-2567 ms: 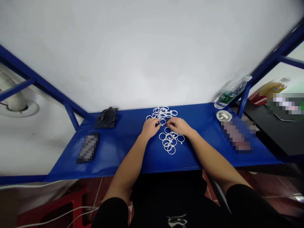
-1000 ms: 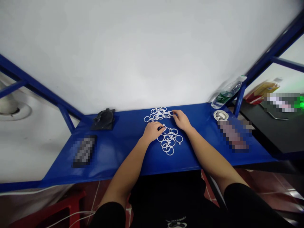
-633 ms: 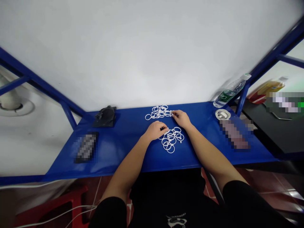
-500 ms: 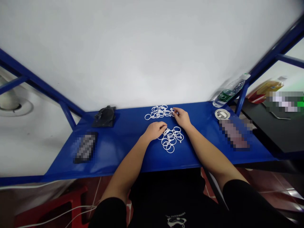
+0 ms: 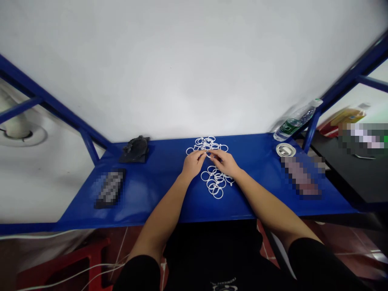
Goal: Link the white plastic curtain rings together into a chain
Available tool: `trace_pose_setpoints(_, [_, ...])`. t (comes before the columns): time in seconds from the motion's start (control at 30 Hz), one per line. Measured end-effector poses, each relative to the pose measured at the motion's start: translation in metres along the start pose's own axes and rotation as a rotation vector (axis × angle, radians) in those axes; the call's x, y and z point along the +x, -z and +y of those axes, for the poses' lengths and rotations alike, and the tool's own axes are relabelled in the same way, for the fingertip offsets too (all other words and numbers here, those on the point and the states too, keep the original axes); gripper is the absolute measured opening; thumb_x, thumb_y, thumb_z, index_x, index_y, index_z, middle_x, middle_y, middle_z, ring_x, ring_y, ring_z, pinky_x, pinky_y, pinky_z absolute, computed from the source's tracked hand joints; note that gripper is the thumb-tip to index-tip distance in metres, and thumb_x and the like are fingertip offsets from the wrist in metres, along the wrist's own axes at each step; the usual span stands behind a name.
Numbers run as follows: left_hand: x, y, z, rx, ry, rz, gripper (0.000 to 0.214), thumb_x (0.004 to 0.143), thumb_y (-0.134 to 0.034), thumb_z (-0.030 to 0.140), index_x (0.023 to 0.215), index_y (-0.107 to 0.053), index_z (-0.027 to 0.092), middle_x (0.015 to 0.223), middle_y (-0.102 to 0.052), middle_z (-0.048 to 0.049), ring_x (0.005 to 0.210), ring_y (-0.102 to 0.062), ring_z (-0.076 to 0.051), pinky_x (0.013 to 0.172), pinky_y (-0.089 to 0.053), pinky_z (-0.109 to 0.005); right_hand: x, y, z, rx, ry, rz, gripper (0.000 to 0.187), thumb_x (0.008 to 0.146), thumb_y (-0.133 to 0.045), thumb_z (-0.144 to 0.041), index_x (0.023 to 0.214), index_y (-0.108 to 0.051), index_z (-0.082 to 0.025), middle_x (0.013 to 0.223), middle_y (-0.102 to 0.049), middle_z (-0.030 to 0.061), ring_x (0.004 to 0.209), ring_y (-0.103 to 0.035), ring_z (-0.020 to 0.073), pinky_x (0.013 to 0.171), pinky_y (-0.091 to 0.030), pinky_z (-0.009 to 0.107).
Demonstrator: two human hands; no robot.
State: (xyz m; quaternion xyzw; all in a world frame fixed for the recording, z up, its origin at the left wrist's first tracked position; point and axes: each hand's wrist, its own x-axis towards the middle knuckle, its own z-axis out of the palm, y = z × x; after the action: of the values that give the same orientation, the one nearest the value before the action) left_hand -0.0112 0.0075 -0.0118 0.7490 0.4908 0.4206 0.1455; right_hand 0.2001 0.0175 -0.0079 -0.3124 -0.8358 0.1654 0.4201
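Note:
Two heaps of white plastic rings lie on a blue table: a loose far heap near the wall and a linked near cluster. My left hand and my right hand meet between the heaps. Their fingertips are pinched together on one white ring. Both hands hover just above the near cluster's far edge.
A black crumpled pouch lies at the back left, a blurred dark phone-like slab nearer left. At the right stand a lying water bottle, a round metal lid and a blurred object. A red stool and white cables are below.
My right hand pulled back from the far heap with a ring and came toward the left hand. My left hand rose from the near cluster, and both now pinch the same ring.

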Motion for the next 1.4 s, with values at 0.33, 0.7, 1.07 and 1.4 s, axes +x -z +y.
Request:
trace_pose_setpoints(0.33, [0.002,0.008,0.011,0.070,0.047,-0.054,0.016,0.099,-0.065,0.022,0.098,-0.081,0.025,0.095,-0.081,-0.0015,0.091,-0.074,-0.018,0.084,-0.056,-0.031,-0.002,0.032,0.060,-0.338,-0.412,0.135,0.029,0.099,-0.061,-0.034,0.119,-0.075,-0.020,0.110,-0.075,0.0111,0.083,-0.068,0.0238,0.085,-0.058,0.043])
trace_pose_setpoints(0.7, [0.001,0.008,0.021,0.117,0.051,-0.224,0.012,0.099,-0.067,0.022,0.097,-0.079,0.024,0.098,-0.081,-0.0012,0.094,-0.073,-0.020,0.086,-0.054,-0.033,0.000,0.022,0.062,-0.530,-0.465,-0.120,0.042,0.095,-0.069,-0.041,0.131,-0.075,-0.020,0.140,-0.070,0.0135,0.130,-0.061,0.0366,0.110,-0.049,0.052])
trace_pose_setpoints(1.07, [-0.004,0.000,0.015,-0.037,-0.089,-0.194,0.010,0.100,-0.068,0.026,0.096,-0.077,0.023,0.100,-0.076,-0.0026,0.099,-0.070,-0.019,0.094,-0.055,-0.035,0.000,0.020,0.064,-0.554,-0.484,-0.136,0.039,0.097,-0.061,-0.034,0.130,-0.074,-0.020,0.144,-0.067,0.0125,0.135,-0.056,0.0354,0.114,-0.045,0.050])
trace_pose_setpoints(1.4, [0.002,0.003,0.002,0.086,-0.010,-0.123,0.018,0.101,-0.065,0.033,0.093,-0.076,0.022,0.098,-0.074,-0.0053,0.098,-0.066,-0.021,0.095,-0.053,-0.037,0.002,0.031,0.061,-0.485,-0.456,0.071,0.018,0.090,-0.059,-0.022,0.099,-0.075,-0.020,0.114,-0.077,0.0111,0.110,-0.065,0.0314,0.103,-0.050,0.045])
